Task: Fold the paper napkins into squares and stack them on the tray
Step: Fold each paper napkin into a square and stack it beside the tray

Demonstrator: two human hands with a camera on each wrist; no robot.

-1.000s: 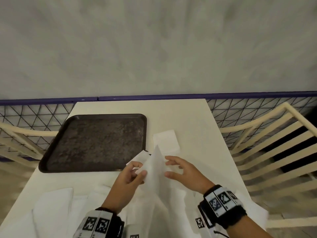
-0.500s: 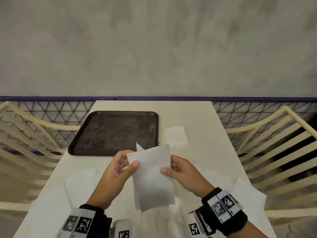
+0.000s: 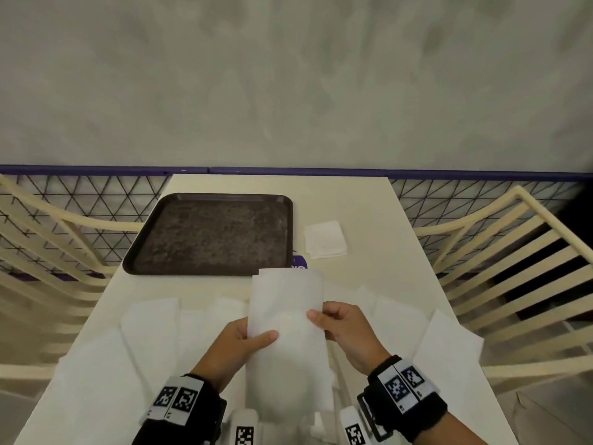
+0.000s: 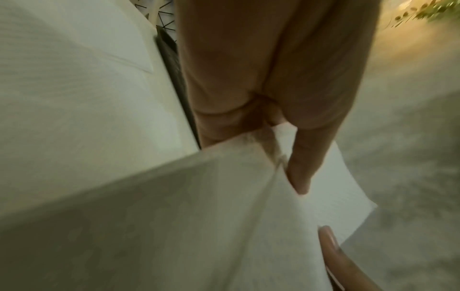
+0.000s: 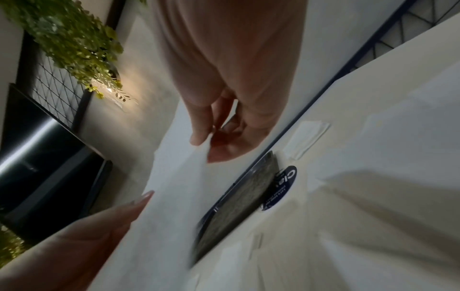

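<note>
A white paper napkin (image 3: 286, 303) folded into a long strip is held up over the table. My left hand (image 3: 256, 337) pinches its left edge between thumb and fingers, and my right hand (image 3: 321, 317) pinches its right edge. Both pinches show close up, the left hand (image 4: 291, 167) on the napkin (image 4: 199, 216) and the right hand (image 5: 208, 141) on the napkin (image 5: 169, 196). The dark tray (image 3: 211, 234) lies bare at the back left. One folded square napkin (image 3: 324, 239) rests on the table just right of the tray.
Several unfolded napkins (image 3: 150, 329) are spread over the near part of the cream table (image 3: 369, 213). A round blue sticker (image 3: 299, 263) sits by the tray's near right corner. Cream slatted chairs (image 3: 500, 271) flank the table; a mesh fence and grey wall stand behind.
The napkin went from loosely gathered to a flat strip held upright, then slid lower. Both hands came nearer along its edges. The head view shifted so the tray looks more central.
</note>
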